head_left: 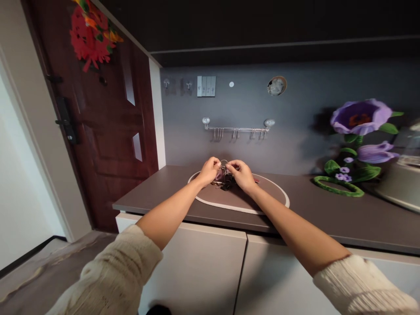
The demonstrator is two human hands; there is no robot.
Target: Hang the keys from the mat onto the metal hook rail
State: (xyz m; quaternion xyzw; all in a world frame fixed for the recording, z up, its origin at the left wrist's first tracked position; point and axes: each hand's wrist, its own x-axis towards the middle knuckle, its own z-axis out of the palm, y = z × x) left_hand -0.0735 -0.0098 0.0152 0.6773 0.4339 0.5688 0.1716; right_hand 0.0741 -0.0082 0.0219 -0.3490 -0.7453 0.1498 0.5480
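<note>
Both my arms reach forward over a brown cabinet top (154, 192). My left hand (208, 170) and my right hand (242, 173) are closed in pinches on a metal key ring (224, 163) held between them. A bunch of keys (224, 180) with a dark fob hangs from the ring, just above an oval brown mat with a white edge (262, 202). On the grey wall behind, a chrome hook rail (236, 129) on two suction cups is mounted a little above the hands.
A dark red door (108, 131) with a black lock and a red ornament stands at the left. Purple artificial flowers (359, 131) with a green loop sit on the counter at the right, beside a grey box (400, 183). White cabinet doors (203, 267) lie below.
</note>
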